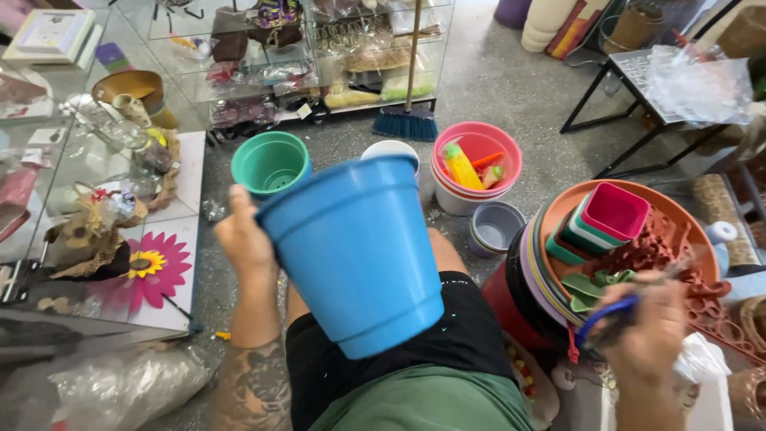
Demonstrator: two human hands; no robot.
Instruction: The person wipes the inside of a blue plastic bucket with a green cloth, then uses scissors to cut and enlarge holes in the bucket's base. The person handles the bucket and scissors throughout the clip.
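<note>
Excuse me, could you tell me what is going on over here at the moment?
A person sits on the floor among plastic pots. Their left hand holds a blue plastic flowerpot over their lap, gripping it near the rim. Their right hand, blurred, holds a blue-handled tool, perhaps scissors, beside a stack of round trays with small square pots on top. A green pot and a pink tub stand on the floor ahead.

Right hand (650, 331) blurred; blue-handled tool (602, 319) in it unclear

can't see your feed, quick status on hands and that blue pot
Left hand grips blue pot over lap. Right hand holds blue-handled tool, blurred. Green pot on floor beyond.
</note>
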